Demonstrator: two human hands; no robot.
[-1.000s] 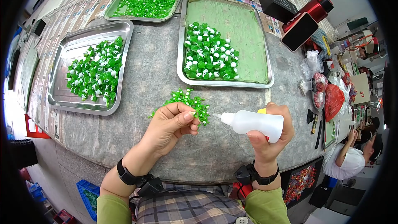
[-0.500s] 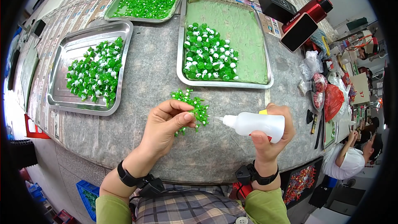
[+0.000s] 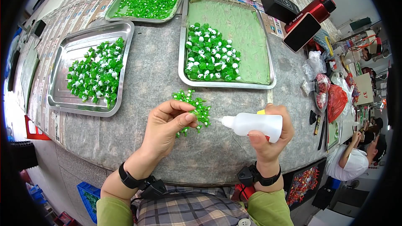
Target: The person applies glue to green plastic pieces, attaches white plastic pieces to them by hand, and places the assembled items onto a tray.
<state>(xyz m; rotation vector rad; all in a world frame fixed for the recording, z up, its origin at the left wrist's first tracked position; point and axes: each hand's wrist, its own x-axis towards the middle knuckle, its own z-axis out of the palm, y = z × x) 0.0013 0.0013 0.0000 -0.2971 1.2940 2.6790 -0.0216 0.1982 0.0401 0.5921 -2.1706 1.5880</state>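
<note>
My left hand [image 3: 164, 128] is closed in a pinch on a small green plastic piece [image 3: 194, 113], mostly covered by the fingertips. My right hand [image 3: 276, 139] wraps round a white squeeze bottle [image 3: 256, 126], which lies nearly level with its thin nozzle pointing left. The nozzle tip is very near the pinched piece; whether they touch, I cannot tell. Just behind my left fingers, a loose heap of small green-and-white pieces [image 3: 204, 111] lies on the grey table cover [image 3: 153, 73].
A metal tray [image 3: 58, 96] of green-and-white pieces is at left. Behind the heap stands a green-lined tray [image 3: 251, 37] with round green beads and white eyes. Another full tray [image 3: 112, 13] lies farther back. A phone [image 3: 301, 32] leans by a red bottle [image 3: 315, 9]. Someone in white [image 3: 346, 162] sits at right.
The squeeze bottle and my right hand have moved slightly left, bringing the nozzle closer to my left fingertips. My left hand has stayed nearly still.
</note>
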